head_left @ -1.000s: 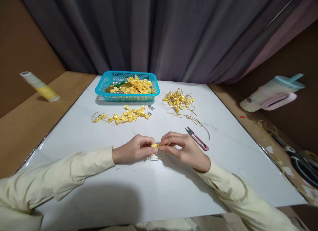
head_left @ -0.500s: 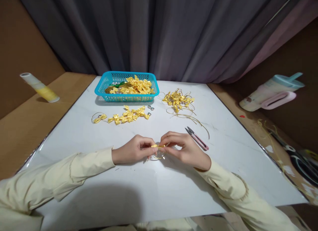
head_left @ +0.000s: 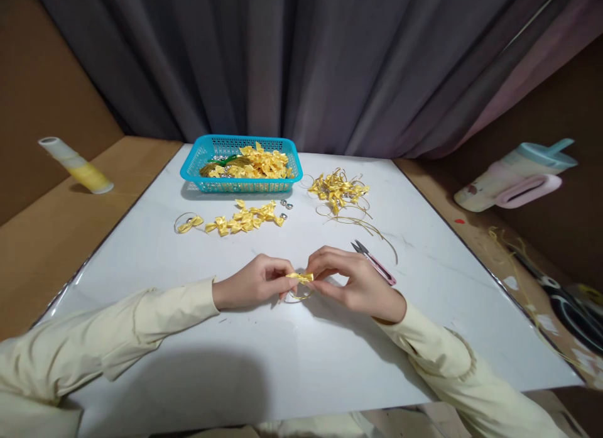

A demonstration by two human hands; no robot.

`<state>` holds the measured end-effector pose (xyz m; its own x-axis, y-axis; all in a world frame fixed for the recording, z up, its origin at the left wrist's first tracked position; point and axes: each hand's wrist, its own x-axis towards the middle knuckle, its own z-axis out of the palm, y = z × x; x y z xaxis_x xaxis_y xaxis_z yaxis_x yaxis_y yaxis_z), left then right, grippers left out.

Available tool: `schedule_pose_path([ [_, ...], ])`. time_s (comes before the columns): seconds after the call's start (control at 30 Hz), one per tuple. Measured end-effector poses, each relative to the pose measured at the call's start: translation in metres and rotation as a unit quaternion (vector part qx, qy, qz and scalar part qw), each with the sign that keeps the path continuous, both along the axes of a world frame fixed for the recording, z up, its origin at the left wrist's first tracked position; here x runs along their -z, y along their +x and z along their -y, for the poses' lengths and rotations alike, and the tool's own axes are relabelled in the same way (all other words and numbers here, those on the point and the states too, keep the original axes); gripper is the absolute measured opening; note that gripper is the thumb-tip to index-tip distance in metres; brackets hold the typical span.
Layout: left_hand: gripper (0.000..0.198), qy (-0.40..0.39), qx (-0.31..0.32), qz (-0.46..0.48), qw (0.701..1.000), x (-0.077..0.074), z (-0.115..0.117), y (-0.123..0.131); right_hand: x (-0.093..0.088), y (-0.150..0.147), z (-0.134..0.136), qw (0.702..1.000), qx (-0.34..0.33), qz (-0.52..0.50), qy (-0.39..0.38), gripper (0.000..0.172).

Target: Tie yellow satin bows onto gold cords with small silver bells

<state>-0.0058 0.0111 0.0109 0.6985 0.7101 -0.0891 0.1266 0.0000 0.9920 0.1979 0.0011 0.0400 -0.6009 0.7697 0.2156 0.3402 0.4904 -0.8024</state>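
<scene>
The left hand [head_left: 254, 282] and right hand [head_left: 355, 281] kept fingertips pinched on the bow [head_left: 301, 276], now spread flatter, toward the table's [head_left: 282, 362] near edge.

1. The basket [head_left: 235, 186] sits on the table [head_left: 282, 362], at my far side.
2. A row of bows [head_left: 242, 217] lies just before the basket.
3. A pile of looped bows [head_left: 336, 190] lies right of the basket.
4. The snips [head_left: 375, 263] lie before the basket, to its right.
5. My left hand [head_left: 254, 284] and right hand [head_left: 353, 281] meet on one bow [head_left: 301, 277], well before the basket.

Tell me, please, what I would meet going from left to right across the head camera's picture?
roll → left hand → yellow bow, pinched by both hands → right hand → jug. The basket and scissors overlap the hands sideways, so they are left out.
</scene>
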Motion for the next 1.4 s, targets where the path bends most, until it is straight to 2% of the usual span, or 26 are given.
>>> schedule_pose_path([
  [0.23, 0.022, -0.027, -0.001, 0.007, 1.0, -0.002, -0.002, 0.001, 0.002, 0.002, 0.002, 0.994, -0.021, 0.009, 0.105, 0.008],
  [0.37, 0.021, -0.03, 0.004, 0.003, 1.0, -0.004, -0.002, 0.001, 0.004, 0.002, 0.002, 0.991, -0.034, 0.025, 0.128, 0.011],
  [0.63, 0.019, -0.03, 0.002, -0.004, 1.0, -0.002, -0.003, 0.002, 0.01, 0.001, 0.003, 0.989, -0.027, 0.021, 0.141, 0.014],
  [0.87, 0.02, -0.024, 0.005, -0.008, 1.0, -0.002, -0.002, 0.002, 0.005, 0.001, 0.002, 0.99, -0.035, 0.062, 0.121, 0.011],
  [1.1, 0.021, -0.015, 0.014, -0.018, 1.0, -0.002, -0.002, 0.002, 0.006, 0.002, 0.0, 0.991, -0.039, 0.061, 0.114, 0.008],
  [1.23, 0.021, -0.027, 0.011, -0.009, 1.0, -0.003, -0.004, 0.002, 0.009, 0.004, 0.001, 0.98, -0.048, 0.076, 0.178, 0.013],
  [1.4, 0.02, -0.042, 0.01, -0.01, 0.999, -0.004, -0.005, 0.002, 0.017, 0.005, 0.005, 0.944, -0.029, 0.104, 0.311, 0.015],
])
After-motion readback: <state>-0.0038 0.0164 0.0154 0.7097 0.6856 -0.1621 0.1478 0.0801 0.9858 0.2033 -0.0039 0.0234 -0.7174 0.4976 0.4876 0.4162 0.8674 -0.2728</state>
